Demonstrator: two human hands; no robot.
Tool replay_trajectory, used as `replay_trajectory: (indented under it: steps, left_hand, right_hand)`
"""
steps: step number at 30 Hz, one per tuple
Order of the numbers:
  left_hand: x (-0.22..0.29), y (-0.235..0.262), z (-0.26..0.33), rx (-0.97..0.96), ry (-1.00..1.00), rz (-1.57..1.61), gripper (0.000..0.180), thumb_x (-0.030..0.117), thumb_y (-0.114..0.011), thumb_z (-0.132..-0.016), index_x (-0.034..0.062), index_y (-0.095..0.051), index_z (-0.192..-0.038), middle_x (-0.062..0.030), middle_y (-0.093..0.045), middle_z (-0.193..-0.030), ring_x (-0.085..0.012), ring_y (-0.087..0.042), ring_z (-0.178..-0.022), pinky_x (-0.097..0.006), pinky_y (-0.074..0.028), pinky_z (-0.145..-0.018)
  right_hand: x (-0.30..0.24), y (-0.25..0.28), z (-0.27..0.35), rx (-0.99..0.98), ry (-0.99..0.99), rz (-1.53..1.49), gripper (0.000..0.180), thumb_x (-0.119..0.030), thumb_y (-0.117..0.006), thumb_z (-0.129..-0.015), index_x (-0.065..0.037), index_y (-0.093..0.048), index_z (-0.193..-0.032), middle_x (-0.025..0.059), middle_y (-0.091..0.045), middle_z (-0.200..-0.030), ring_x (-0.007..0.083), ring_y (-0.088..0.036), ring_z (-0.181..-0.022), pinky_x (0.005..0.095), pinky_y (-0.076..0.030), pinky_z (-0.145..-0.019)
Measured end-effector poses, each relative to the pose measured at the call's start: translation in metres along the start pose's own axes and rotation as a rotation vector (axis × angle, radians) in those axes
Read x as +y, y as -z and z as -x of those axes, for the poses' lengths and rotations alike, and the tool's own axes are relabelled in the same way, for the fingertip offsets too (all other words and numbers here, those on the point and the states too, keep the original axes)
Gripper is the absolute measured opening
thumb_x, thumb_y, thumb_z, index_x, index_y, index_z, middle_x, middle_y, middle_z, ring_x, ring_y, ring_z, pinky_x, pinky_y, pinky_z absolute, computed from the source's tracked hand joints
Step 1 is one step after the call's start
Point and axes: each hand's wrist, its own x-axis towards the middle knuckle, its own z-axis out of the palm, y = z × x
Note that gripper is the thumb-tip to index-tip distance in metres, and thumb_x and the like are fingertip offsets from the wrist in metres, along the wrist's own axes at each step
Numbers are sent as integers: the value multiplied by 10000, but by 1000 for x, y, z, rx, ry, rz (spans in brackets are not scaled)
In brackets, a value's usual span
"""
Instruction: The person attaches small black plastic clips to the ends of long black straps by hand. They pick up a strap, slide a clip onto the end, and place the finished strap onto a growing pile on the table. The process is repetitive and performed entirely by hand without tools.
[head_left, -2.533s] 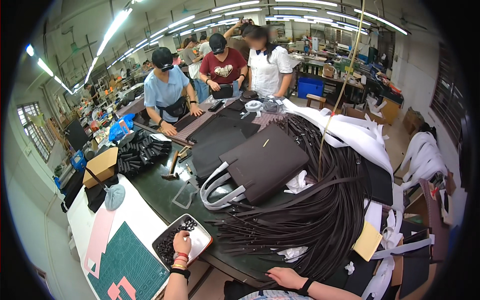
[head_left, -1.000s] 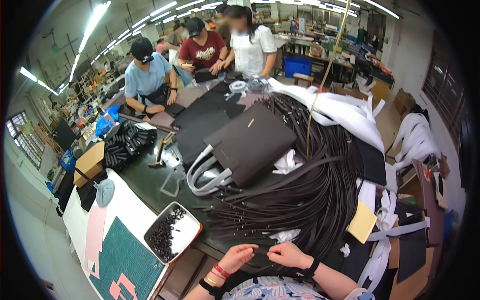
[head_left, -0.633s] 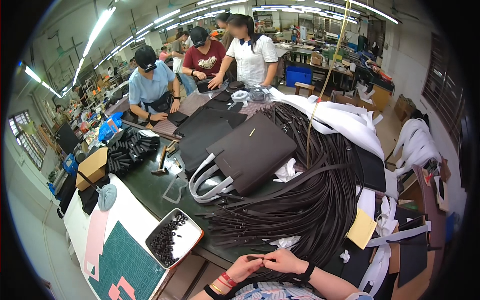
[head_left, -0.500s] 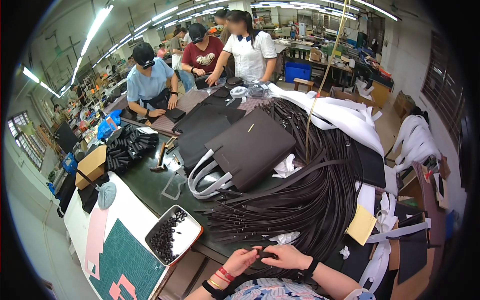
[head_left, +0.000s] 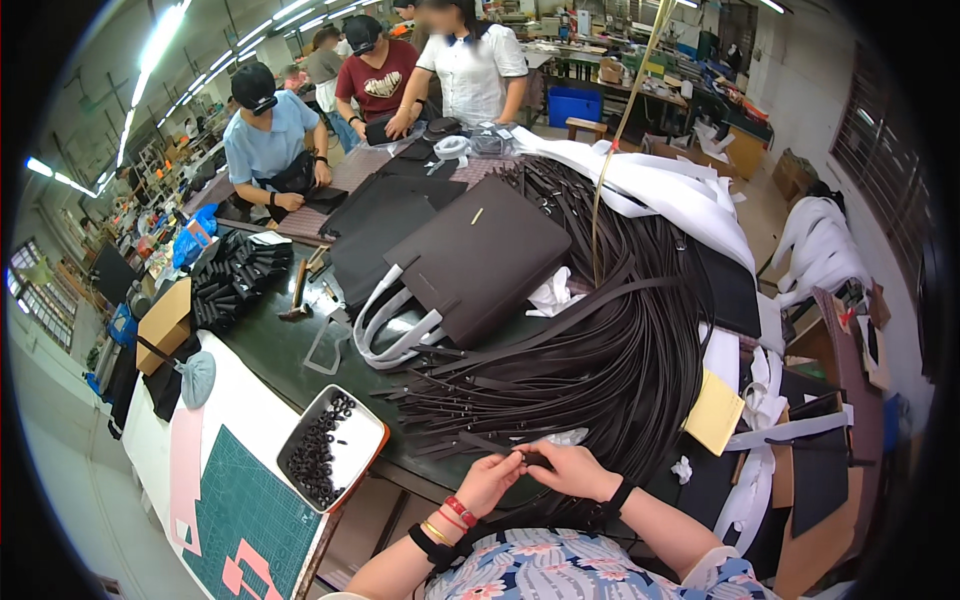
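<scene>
Close together at the table's near edge, both my hands are closed in a fingertip pinch. Between the fingers of my left hand [head_left: 487,480] and my right hand [head_left: 575,471] is a small dark brown piece [head_left: 539,459], which looks like a strap end; the fingers mostly cover it. Just beyond lies a big heap of long dark brown straps [head_left: 600,370], some with small metal fittings. A dark brown handbag [head_left: 480,265] with white-wrapped handles [head_left: 385,345] rests behind it. Left of my hands stands a white tray [head_left: 352,452] with small black ring-like parts [head_left: 315,450].
A green cutting mat [head_left: 255,500] and pink pieces [head_left: 245,570] lie at the left. Further back are black rolled pieces [head_left: 235,280] and a hammer [head_left: 298,290]. A yellow pad [head_left: 714,415] and white strips [head_left: 760,500] lie right. Several people work across the table, one in light blue [head_left: 265,145].
My hands have moved slightly up and away from me, and their fingertips are closer together over the dark piece. The whole view has shifted a little.
</scene>
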Motion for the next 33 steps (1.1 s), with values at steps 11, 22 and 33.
replay_trajectory:
  steps: [11,22,33]
  left_hand:
    - [4,2,3,74,-27,-121,211,249,-632,-927,42,-666,-898,-19,-658,-860,-94,-600,-802,-242,-479,-760]
    - [-15,-6,-4,534,-416,-709,358,293,-603,-943,-23,-651,-780,-44,-639,-670,-85,-599,-632,-213,-485,-596]
    - [-9,-16,-4,344,-234,-102,306,293,-573,-958,23,-603,-815,-66,-660,-791,-136,-643,-677,-256,-537,-643]
  right_hand:
    - [-5,-22,-4,224,101,280,331,-283,-722,-780,-142,-668,-1075,22,-621,-848,202,-640,-668,306,-509,-562]
    - [-15,-42,-19,461,198,304,249,-144,-689,-721,-58,-657,-952,53,-618,-793,228,-622,-639,335,-500,-583]
    - [-9,-40,-15,472,149,54,193,-123,-691,-758,-44,-664,-932,77,-649,-823,236,-645,-640,317,-521,-552]
